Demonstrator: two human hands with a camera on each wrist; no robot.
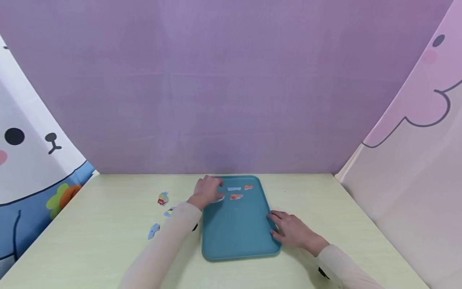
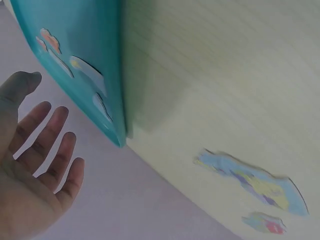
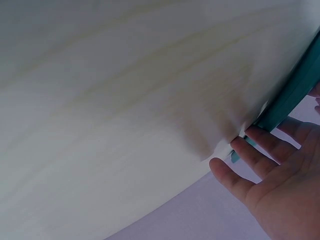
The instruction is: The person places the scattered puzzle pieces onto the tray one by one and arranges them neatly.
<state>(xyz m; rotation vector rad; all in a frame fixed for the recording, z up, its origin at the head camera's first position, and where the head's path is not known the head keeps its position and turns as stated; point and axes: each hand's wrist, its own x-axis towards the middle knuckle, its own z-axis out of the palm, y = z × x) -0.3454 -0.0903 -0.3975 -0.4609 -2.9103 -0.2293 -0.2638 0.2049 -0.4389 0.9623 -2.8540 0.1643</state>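
Two empty hands — your left hand [image 1: 208, 190] spread over the tray [image 1: 238, 230], your right [image 1: 294, 231] relaxed against its rim; a nudge could slide the cutouts [image 1: 236, 197].

Pale wood-grained tabletop [image 1: 90, 241] lay beneath the grip. Beyond the grip rose a purple backdrop [image 1: 231, 80], faintly creased. To its left stood a white-and-blue panel [image 1: 21, 172], cartoon-printed; to its right, a pink-and-white panel [image 1: 415, 160]. Light fell soft.
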